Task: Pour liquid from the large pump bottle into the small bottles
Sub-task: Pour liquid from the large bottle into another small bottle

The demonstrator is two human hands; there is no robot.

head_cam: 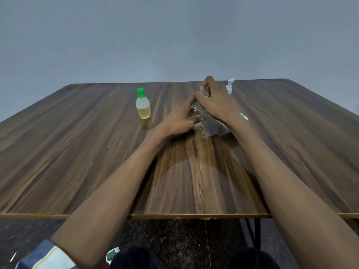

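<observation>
A small clear bottle (194, 113) stands upright at the table's middle, and my left hand (179, 118) grips its body from the left. Above it, my right hand (215, 100) pinches the green cap (204, 94) at the bottle's neck. Whether the cap sits on the neck I cannot tell. A second small bottle (143, 105) with a green cap, about half full of yellow liquid, stands apart to the left. Behind my right hand, the white pump head (230, 85) of the large pump bottle shows; its body is mostly hidden by my wrist.
The wooden table (77, 152) reaches to the far edge just behind the bottles; a grey wall rises beyond. A wet-looking sheen lies on the wood near my right wrist (217, 133). A scrap of green-and-white paper (111, 255) lies on the floor below.
</observation>
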